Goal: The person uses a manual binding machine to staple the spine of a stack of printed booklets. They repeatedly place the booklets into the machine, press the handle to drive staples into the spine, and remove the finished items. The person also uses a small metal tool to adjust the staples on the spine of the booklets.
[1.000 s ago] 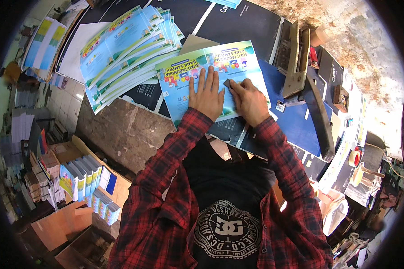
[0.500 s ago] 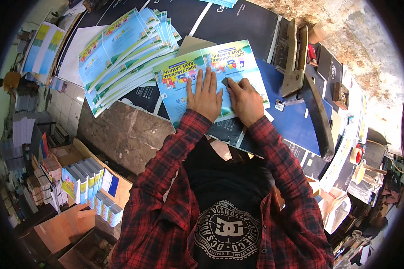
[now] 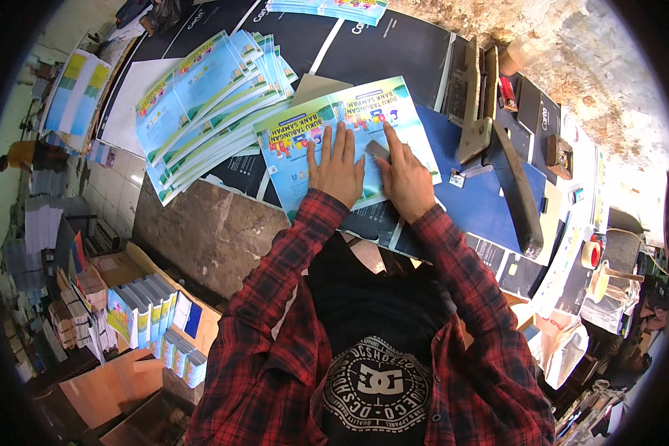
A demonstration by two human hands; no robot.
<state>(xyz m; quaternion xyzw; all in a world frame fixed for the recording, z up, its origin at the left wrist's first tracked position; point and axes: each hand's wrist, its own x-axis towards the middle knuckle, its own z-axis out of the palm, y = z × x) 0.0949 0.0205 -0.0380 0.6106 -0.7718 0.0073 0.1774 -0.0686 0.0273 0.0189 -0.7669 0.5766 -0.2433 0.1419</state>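
A printed sheet [image 3: 297,149] in light blue, green and yellow, with two cover designs side by side, lies before me on the dark table top. My left hand [image 3: 337,171] rests flat on its middle, fingers stretched out. Just right of it, my right hand [image 3: 409,175] has a small flat grey block [image 3: 377,151] between thumb and fingers, the index finger reaching forward along the sheet. The block lies against the paper; its exact kind does not show. Left of the sheet, a fanned stack of matching printed sheets [image 3: 193,104] spreads over a white sheet.
To the right stands a paper cutter with a long dark lever arm [image 3: 516,186] over a blue board [image 3: 490,215]. More printed sheets [image 3: 334,7] lie at the far edge. Bundled booklets [image 3: 145,308] stand low on the left. A tape roll [image 3: 591,254] sits at the right.
My right hand has opened out somewhat, its index finger now stretched forward, and more of the grey block shows. My left hand stays on the sheet. The view has shifted slightly.
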